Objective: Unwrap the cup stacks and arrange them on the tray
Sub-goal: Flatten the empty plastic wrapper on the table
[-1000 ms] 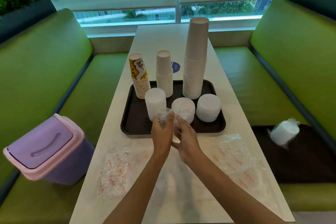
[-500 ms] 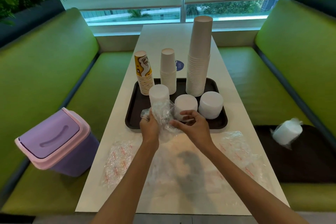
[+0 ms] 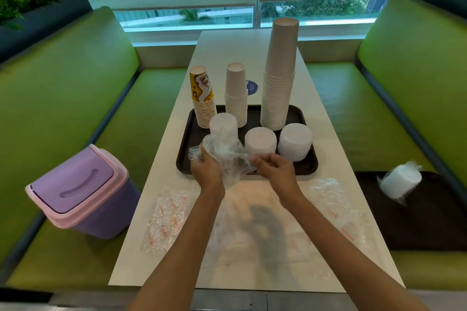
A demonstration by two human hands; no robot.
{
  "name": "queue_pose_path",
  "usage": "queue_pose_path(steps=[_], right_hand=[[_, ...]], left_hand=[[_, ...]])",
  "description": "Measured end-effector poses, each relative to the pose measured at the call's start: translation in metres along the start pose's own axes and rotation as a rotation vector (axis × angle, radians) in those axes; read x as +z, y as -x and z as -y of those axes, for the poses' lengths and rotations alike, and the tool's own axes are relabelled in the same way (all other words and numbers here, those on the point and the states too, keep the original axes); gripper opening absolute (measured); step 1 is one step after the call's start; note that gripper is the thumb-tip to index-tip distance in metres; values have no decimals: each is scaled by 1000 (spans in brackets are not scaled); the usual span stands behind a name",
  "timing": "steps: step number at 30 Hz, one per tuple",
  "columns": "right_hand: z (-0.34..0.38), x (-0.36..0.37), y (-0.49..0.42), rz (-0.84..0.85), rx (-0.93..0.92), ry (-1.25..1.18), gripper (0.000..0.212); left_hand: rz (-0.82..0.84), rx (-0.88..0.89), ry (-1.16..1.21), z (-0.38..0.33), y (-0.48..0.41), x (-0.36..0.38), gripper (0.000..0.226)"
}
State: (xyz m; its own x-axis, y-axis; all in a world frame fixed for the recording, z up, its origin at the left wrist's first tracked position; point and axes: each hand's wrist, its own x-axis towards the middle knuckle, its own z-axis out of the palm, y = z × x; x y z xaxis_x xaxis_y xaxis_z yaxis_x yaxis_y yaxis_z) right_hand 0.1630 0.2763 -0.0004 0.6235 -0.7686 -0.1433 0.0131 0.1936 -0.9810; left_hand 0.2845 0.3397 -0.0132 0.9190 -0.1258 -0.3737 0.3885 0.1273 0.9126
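Note:
A dark tray (image 3: 309, 166) on the white table holds a yellow printed cup stack (image 3: 203, 98), a white cup stack (image 3: 236, 94), a tall white stack (image 3: 279, 78) and three short white stacks (image 3: 260, 140). Over the tray's front edge my left hand (image 3: 205, 170) grips a crumpled clear plastic wrapper (image 3: 223, 153). My right hand (image 3: 275, 169) pinches the wrapper's right end. One wrapped white stack (image 3: 400, 180) lies on the dark mat on the right bench.
Flattened clear wrappers with red print lie on the table at the left (image 3: 166, 219) and right (image 3: 333, 207). A purple and pink swing-lid bin (image 3: 80, 190) sits on the left green bench. Green benches flank the table.
Both hands have drawn apart and pulled the clear wrapper back from the short stacks toward me; the wrapper now stretches between them.

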Motion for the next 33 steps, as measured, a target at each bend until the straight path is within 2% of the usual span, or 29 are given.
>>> queue_pose_path(steps=[5,9,14,16,20,23,24,27,33], right_hand=[[9,-13,-11,-121,113,-475,9],[16,-14,-12,-197,91,-580,12],[22,-15,-12,-261,17,-513,12],[27,-15,-11,-276,-6,-459,11],[36,-16,-7,-304,-72,-358,11],[35,-13,-7,-284,-89,-333,11],[34,-12,-7,-274,-90,-325,10],[32,-7,-6,-243,-111,-272,10],[32,-3,-4,-235,-109,-192,16]], left_hand=[[-112,66,-63,12,0,-20,41],[-118,77,-119,37,3,-41,26],[110,7,-344,54,7,-68,12],[152,5,-315,46,9,-76,19],[110,278,-144,9,15,-75,28],[303,492,-191,-13,28,-56,23],[383,538,-250,-17,32,-49,28],[515,652,-452,-18,41,-28,42],[505,694,-584,-15,33,-6,15]])
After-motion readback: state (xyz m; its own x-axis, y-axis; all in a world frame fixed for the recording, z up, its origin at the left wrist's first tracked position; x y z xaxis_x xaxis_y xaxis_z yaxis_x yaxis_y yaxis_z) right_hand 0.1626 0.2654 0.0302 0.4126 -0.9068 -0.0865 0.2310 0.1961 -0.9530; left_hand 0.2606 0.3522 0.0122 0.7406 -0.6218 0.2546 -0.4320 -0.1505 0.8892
